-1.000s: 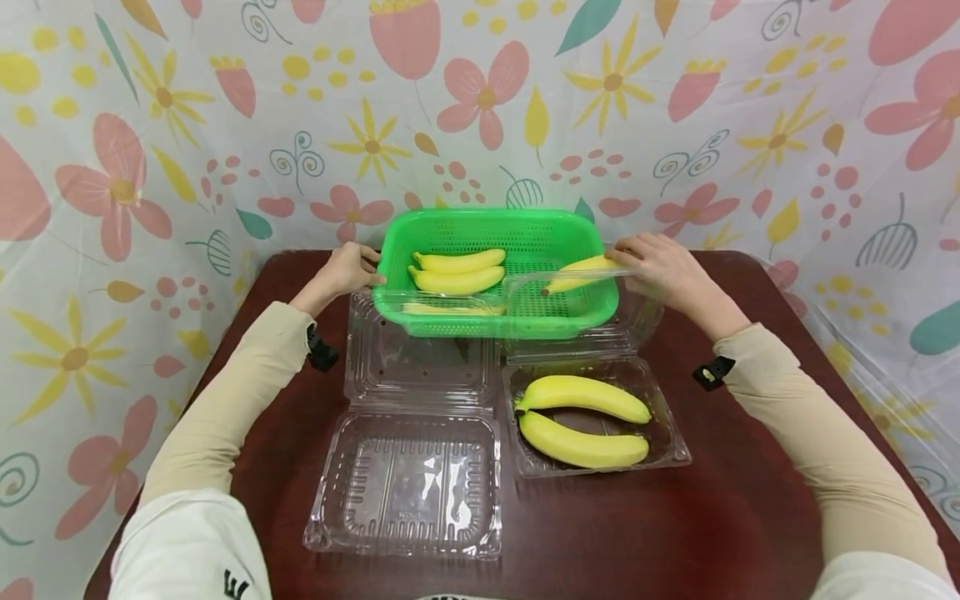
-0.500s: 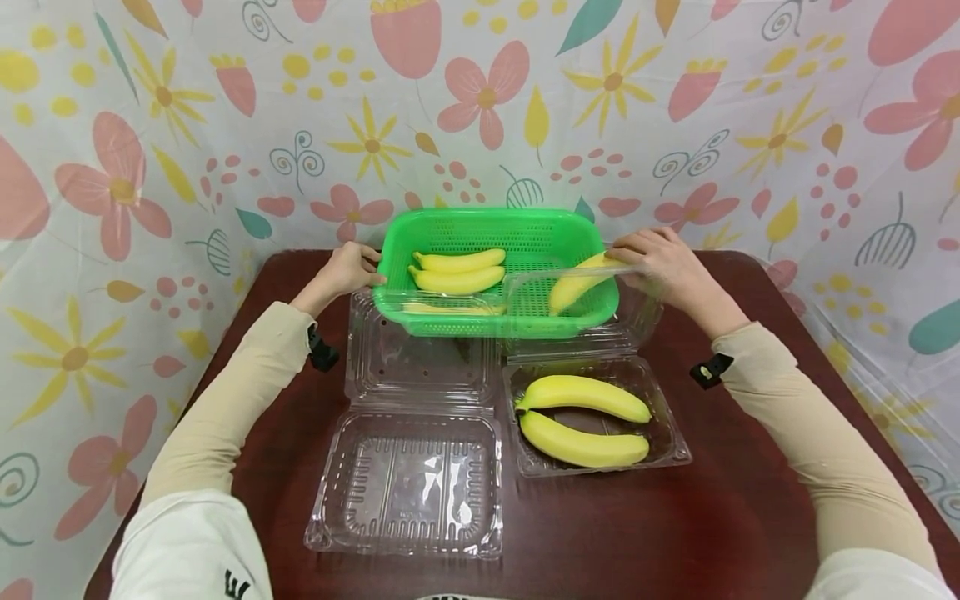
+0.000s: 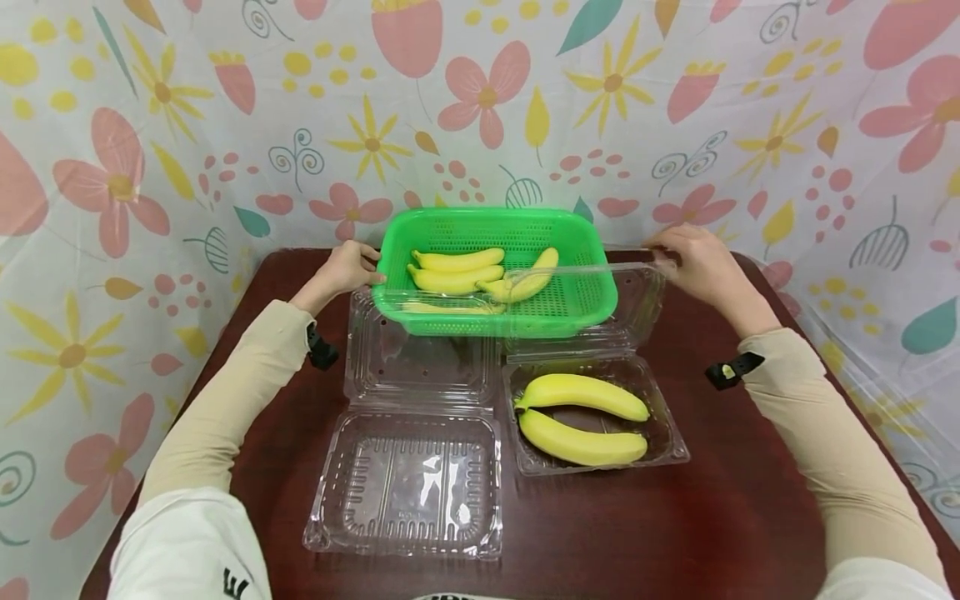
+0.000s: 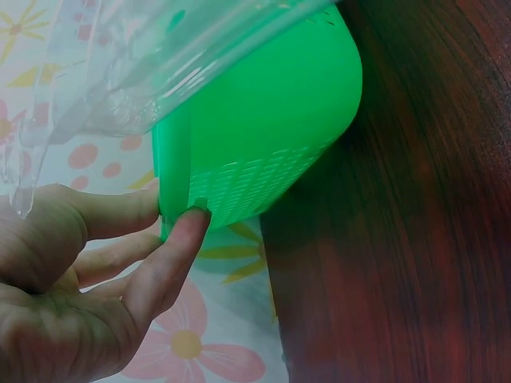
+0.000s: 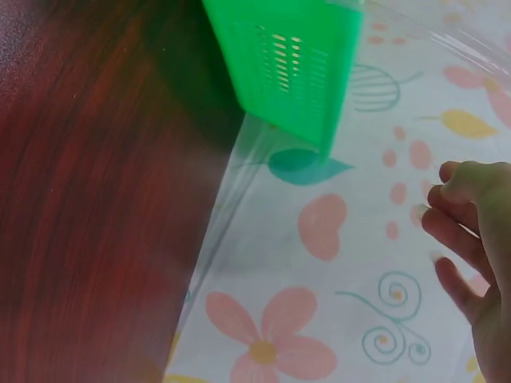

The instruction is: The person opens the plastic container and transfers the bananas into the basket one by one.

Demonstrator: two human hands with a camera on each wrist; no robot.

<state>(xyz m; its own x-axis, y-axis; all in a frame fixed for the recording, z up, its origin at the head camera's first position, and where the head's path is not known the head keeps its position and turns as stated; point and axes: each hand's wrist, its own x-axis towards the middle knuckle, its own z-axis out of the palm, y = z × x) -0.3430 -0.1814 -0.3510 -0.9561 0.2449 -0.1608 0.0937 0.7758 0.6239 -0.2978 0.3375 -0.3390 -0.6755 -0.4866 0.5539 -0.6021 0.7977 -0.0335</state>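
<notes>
My left hand [image 3: 347,268] grips the left rim of a green perforated basket [image 3: 480,217]; in the left wrist view, thumb and fingers pinch that rim. Two bananas [image 3: 459,281] lie side by side in the basket's left part. A single banana [image 3: 538,273] lies slantwise near its middle, partly behind a clear lid. Another banana [image 3: 450,308] shows through plastic at the front. Right of the basket, my right hand [image 3: 697,262] hovers by the raised lid's upper corner, holding nothing. The right wrist view shows its fingers [image 5: 455,235] loosely bent, apart from the basket [image 5: 279,72].
In front stand two hinged clear plastic clamshells with lids raised against the basket. The right clamshell [image 3: 667,446] holds two bananas [image 3: 585,439]; the left clamshell [image 3: 412,492] has nothing in it. They rest on a dark red-brown table [image 3: 600,533], with a flower-print sheet [image 3: 480,158] behind.
The banana my right hand held at the basket's right end now lies near its middle, let go. The right hand has drawn back rightward. My left hand has stayed at the rim.
</notes>
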